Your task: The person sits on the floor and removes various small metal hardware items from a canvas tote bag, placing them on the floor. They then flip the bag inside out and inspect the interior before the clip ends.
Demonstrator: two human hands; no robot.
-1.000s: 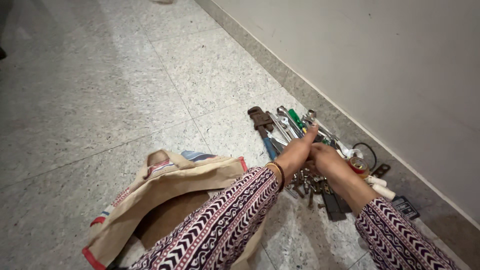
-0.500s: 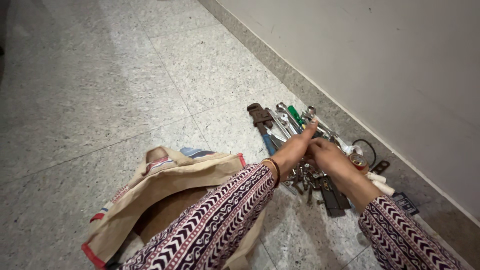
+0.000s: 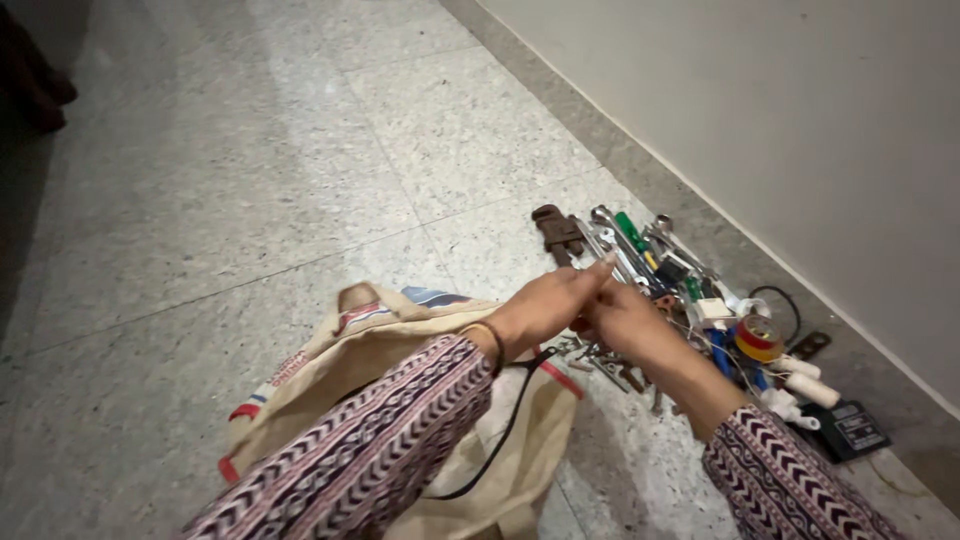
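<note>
My left hand (image 3: 548,308) and my right hand (image 3: 628,322) are pressed together just above a pile of hand tools (image 3: 660,290) on the floor by the wall. A thin black cord (image 3: 503,432) runs up into the spot where the two hands meet and hangs in a loop over a beige cloth bag (image 3: 330,375) with red trim. My left fingers stretch toward the pile; my right fingers are mostly hidden behind them. Both sleeves are patterned in dark red, black and white.
The pile holds a brown pipe wrench (image 3: 556,232), spanners (image 3: 603,238), a green-handled screwdriver (image 3: 630,230), rolls of coloured tape (image 3: 760,338), white cylinders (image 3: 812,390) and a flat black box (image 3: 850,430). A pale wall (image 3: 800,120) runs along the right over a speckled stone floor (image 3: 250,180).
My hands have lifted slightly off the pile and drawn toward me. The black cord now hangs from them over the bag; it did not show before.
</note>
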